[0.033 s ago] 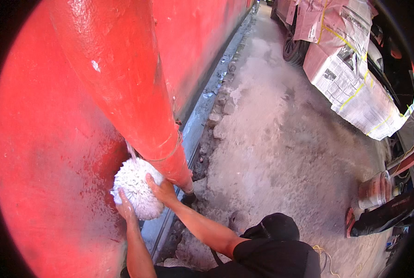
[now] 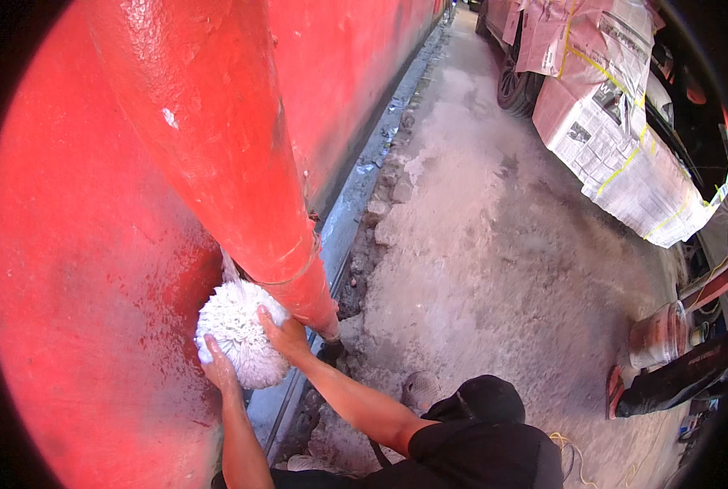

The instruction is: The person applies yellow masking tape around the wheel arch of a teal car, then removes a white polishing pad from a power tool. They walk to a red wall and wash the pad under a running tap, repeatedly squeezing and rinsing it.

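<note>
Held between two bare hands, the white shaggy round pad [image 2: 246, 326] sits at the lower left of my head view, just beside the foot of a red column [image 2: 233, 179] and in front of a red wall [image 2: 79, 269]. The left hand [image 2: 222, 371] clasps the pad's lower left edge, its thumb laid on the fibers. The right hand [image 2: 287, 338] grips the right edge, its thumb reaching onto the upper face. I see the pad pinched between thumbs and fingers; the fingers beneath it are hidden from me, so I cannot tell how far they curl. A thin pale stream [image 2: 229, 266] runs down beside the column and meets the pad's upper edge. The wall around it bears dark, wet-looking speckles. Along the wall's foot I follow a gray ledge [image 2: 349, 224], bordered by rough stony ground [image 2: 494, 244]. At the upper right stands a vehicle's wheel [image 2: 519, 85], near newspaper sheets [image 2: 600, 130] joined by yellow tape. Farther right, a stained bucket [image 2: 656, 336] stands near another person's dark trouser leg [image 2: 670, 381] and reddish footwear [image 2: 615, 391]. At the lower edge I note a yellow cord [image 2: 574, 450] lying on the ground.
</note>
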